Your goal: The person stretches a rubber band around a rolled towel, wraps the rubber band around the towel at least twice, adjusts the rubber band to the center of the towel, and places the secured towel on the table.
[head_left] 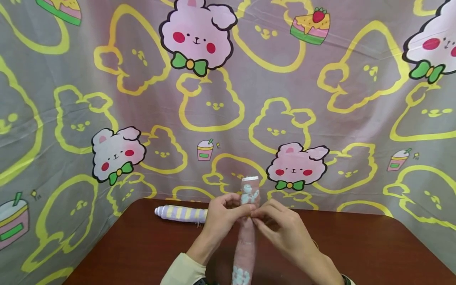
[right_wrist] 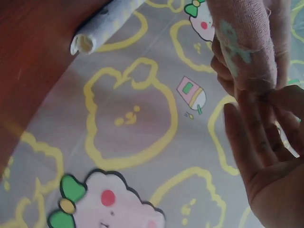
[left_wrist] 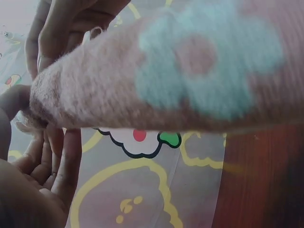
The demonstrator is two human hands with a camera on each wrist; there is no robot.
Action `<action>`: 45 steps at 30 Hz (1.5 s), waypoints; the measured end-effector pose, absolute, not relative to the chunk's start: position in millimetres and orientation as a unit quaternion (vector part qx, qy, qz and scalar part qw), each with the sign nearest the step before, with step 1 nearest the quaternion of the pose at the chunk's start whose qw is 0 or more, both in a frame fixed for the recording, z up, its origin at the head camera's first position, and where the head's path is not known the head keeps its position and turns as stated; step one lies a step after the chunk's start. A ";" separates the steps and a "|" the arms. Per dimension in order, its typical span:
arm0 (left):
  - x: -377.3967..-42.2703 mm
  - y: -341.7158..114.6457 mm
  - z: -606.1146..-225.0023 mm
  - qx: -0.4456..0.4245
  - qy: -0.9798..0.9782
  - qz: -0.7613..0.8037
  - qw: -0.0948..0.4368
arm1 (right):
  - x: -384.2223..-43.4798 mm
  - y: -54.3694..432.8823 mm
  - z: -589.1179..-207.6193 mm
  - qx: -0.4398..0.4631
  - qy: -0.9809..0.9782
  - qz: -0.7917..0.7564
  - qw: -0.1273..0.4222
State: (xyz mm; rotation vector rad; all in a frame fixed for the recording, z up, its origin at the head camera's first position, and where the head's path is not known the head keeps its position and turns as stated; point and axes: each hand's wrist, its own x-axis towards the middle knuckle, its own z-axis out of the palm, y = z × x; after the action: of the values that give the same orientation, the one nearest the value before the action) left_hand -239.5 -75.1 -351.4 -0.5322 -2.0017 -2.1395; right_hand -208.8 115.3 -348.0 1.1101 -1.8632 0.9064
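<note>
A rolled pink towel (head_left: 246,241) with light blue flowers stands lengthwise between my hands, its white-edged end pointing away. My left hand (head_left: 222,217) grips the roll from the left, thumb lying across it near the middle. From the right, my right hand (head_left: 285,225) pinches at the same spot with thumb and forefinger. The roll narrows there, as the left wrist view shows, with a small pale loop (left_wrist: 97,31) standing out from its upper side. What exactly the right fingertips pinch I cannot tell. Seen from the right wrist, the towel's flowered part (right_wrist: 244,45) rises above the fingers.
A second rolled towel (head_left: 179,213), striped lilac and yellow, lies on the dark red-brown table (head_left: 121,241) at the back left, partly behind my left hand. A grey printed cloth (head_left: 231,140) with cartoon animals hangs behind and beside the table.
</note>
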 end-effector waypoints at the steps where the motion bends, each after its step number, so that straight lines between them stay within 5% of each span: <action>1: -239.2 -73.9 -351.1 -0.177 -0.672 -0.714 0.088 | -208.7 115.4 -347.7 0.431 -0.736 0.342 0.395; 11: -233.0 -66.4 -350.0 -0.147 -0.663 -0.725 0.112 | -211.0 117.2 -351.8 0.409 -0.753 0.266 0.443; 20: -234.7 -70.3 -349.2 -0.140 -0.658 -0.734 0.096 | -208.8 114.9 -351.8 0.463 -0.746 0.328 0.348; 28: -239.6 -80.4 -344.4 -0.224 -0.620 -0.752 -0.027 | -206.4 117.1 -349.7 0.402 -0.756 0.380 0.349; 32: -243.8 -86.8 -342.9 -0.242 -0.604 -0.758 -0.048 | -204.4 117.7 -346.4 0.358 -0.772 0.416 0.320; 45: -240.8 -78.8 -345.1 -0.189 -0.639 -0.744 0.039 | -206.9 115.2 -345.3 0.437 -0.742 0.330 0.387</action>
State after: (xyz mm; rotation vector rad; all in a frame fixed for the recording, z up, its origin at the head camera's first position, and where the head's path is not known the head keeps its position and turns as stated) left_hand -240.8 -78.8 -345.1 -0.5807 -1.9595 -2.2824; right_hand -206.9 115.2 -345.3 1.1112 -1.8888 0.8393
